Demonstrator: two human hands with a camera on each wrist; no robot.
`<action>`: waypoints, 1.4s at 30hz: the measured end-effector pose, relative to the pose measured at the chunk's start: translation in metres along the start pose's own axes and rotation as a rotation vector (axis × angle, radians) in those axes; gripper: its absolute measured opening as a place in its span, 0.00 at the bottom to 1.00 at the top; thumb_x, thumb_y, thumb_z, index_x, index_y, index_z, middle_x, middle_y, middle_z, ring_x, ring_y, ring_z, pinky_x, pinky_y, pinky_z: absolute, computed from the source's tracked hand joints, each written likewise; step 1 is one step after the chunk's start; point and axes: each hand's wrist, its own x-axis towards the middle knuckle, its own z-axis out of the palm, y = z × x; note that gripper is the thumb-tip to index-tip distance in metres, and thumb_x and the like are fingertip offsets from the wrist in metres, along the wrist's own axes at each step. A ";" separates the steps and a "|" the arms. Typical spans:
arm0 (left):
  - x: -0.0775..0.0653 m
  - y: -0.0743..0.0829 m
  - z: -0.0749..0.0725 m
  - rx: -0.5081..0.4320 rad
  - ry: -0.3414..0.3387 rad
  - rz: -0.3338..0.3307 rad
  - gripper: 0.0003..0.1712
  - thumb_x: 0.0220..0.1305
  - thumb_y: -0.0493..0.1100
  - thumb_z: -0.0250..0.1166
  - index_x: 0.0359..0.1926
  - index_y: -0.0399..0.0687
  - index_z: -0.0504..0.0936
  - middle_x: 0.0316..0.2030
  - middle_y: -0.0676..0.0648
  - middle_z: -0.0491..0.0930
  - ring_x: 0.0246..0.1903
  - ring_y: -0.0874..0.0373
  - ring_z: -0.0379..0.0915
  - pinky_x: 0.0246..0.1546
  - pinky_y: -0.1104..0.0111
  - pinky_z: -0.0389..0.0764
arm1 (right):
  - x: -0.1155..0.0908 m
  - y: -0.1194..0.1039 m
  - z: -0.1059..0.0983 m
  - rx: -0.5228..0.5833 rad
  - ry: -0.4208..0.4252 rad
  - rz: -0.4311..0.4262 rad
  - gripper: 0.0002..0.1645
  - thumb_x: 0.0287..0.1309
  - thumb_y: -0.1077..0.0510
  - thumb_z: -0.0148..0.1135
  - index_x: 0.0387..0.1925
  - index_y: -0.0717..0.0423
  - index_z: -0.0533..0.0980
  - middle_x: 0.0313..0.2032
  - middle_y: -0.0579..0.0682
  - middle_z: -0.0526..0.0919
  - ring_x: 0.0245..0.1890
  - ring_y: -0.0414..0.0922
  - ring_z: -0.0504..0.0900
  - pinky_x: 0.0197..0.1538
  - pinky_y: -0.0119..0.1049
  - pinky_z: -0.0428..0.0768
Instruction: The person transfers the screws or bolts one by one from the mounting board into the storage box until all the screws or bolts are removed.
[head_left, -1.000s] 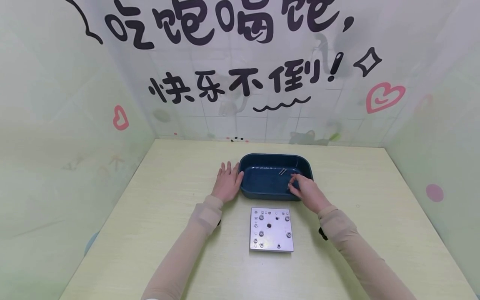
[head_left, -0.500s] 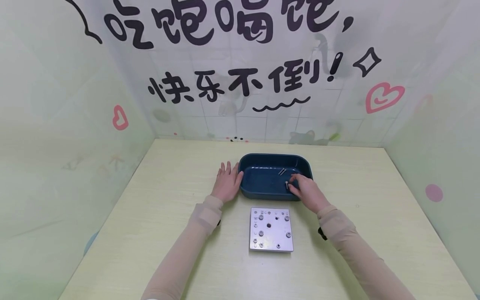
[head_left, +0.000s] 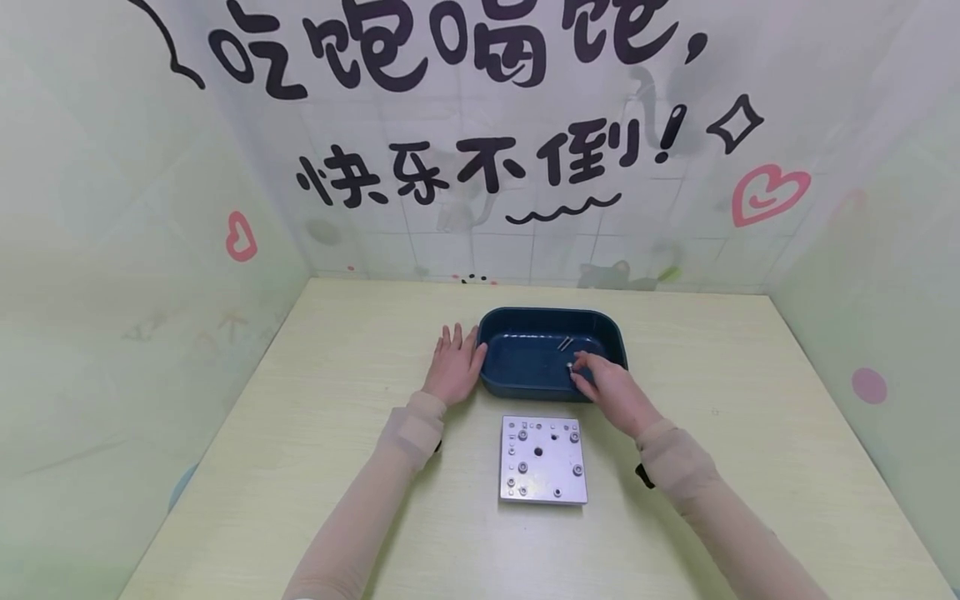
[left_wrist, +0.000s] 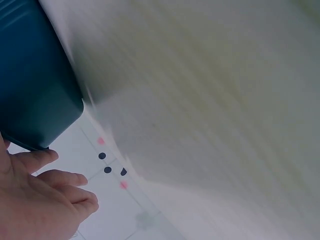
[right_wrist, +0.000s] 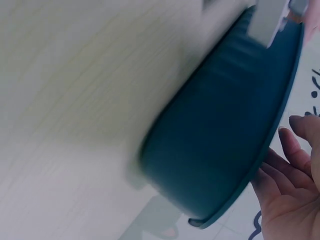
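A dark blue tray (head_left: pixel 517 394) stands on the table. Against its left side rests my left hand (head_left: pixel 453 367), its fingers spread and straight at the rim. My right hand (head_left: pixel 617 392) reaches over the tray's right front part, pinching a small silver screw (head_left: pixel 570 367) between thumb and forefinger; the fingers partly hide it. In the right wrist view, the tray's wall hides the inside and no screw shows. Two more silver screws (head_left: pixel 565 343) lie on the tray floor. In front of the tray lies a square metal plate (head_left: pixel 547 479) with holes and several screws set in it.
The pale wooden table (head_left: pixel 360 367) meets printed curtains or walls at the back (head_left: pixel 480 250) and both sides. A black strap (head_left: pixel 645 476) shows under the right wrist. A pale blue round edge (head_left: pixel 182 486) shows at the table's left side.
My right hand has moved slightly left inside the tray, with the small screw at its fingertips. The left hand, the tray and the metal plate have stayed in place.
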 end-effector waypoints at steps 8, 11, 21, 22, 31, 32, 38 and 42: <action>0.001 -0.001 0.001 0.004 0.011 0.008 0.35 0.79 0.57 0.36 0.75 0.41 0.58 0.74 0.29 0.49 0.75 0.31 0.36 0.76 0.47 0.44 | -0.009 -0.013 -0.001 0.014 0.007 -0.037 0.14 0.69 0.59 0.59 0.49 0.65 0.77 0.59 0.64 0.78 0.58 0.59 0.79 0.57 0.50 0.79; 0.001 -0.001 0.001 0.004 0.009 0.008 0.35 0.79 0.57 0.36 0.75 0.41 0.58 0.74 0.29 0.49 0.75 0.32 0.36 0.76 0.47 0.44 | -0.013 -0.015 0.001 0.012 0.008 -0.063 0.15 0.68 0.59 0.59 0.51 0.65 0.76 0.58 0.63 0.79 0.57 0.57 0.80 0.56 0.48 0.80; 0.001 -0.002 0.002 0.007 0.009 0.006 0.35 0.79 0.58 0.36 0.75 0.42 0.58 0.74 0.29 0.49 0.75 0.32 0.36 0.76 0.48 0.44 | -0.026 -0.029 0.011 -0.004 -0.020 -0.241 0.14 0.65 0.60 0.63 0.50 0.62 0.77 0.57 0.60 0.81 0.59 0.56 0.80 0.56 0.44 0.81; 0.001 -0.002 0.002 0.007 0.010 0.006 0.35 0.79 0.58 0.36 0.75 0.42 0.58 0.74 0.29 0.49 0.75 0.32 0.36 0.76 0.48 0.44 | -0.026 -0.031 0.012 -0.010 -0.024 -0.256 0.13 0.65 0.60 0.63 0.49 0.60 0.77 0.58 0.60 0.80 0.59 0.55 0.80 0.56 0.44 0.80; 0.001 -0.002 0.002 0.007 0.013 0.012 0.35 0.79 0.58 0.36 0.75 0.41 0.58 0.74 0.28 0.50 0.75 0.31 0.37 0.76 0.48 0.44 | -0.032 -0.041 0.016 0.012 -0.059 -0.320 0.13 0.64 0.60 0.64 0.49 0.61 0.77 0.61 0.58 0.78 0.61 0.53 0.79 0.57 0.43 0.79; 0.001 -0.002 0.002 0.007 0.015 0.013 0.35 0.79 0.57 0.37 0.75 0.41 0.58 0.74 0.28 0.50 0.75 0.31 0.37 0.76 0.48 0.44 | -0.032 -0.041 0.016 0.010 -0.057 -0.330 0.13 0.64 0.60 0.64 0.48 0.61 0.77 0.61 0.57 0.78 0.61 0.53 0.79 0.57 0.42 0.79; 0.001 -0.003 0.002 0.007 0.018 0.018 0.35 0.79 0.57 0.37 0.75 0.41 0.58 0.74 0.28 0.50 0.75 0.31 0.37 0.75 0.47 0.45 | -0.033 -0.043 0.022 0.002 -0.038 -0.407 0.13 0.62 0.61 0.65 0.47 0.60 0.77 0.59 0.58 0.80 0.60 0.52 0.80 0.57 0.42 0.80; 0.001 -0.003 0.003 0.008 0.011 0.013 0.35 0.79 0.57 0.37 0.75 0.41 0.58 0.74 0.28 0.50 0.75 0.31 0.37 0.76 0.48 0.45 | -0.035 -0.045 0.027 0.005 -0.053 -0.428 0.14 0.63 0.60 0.64 0.48 0.60 0.76 0.60 0.60 0.79 0.57 0.52 0.82 0.56 0.43 0.81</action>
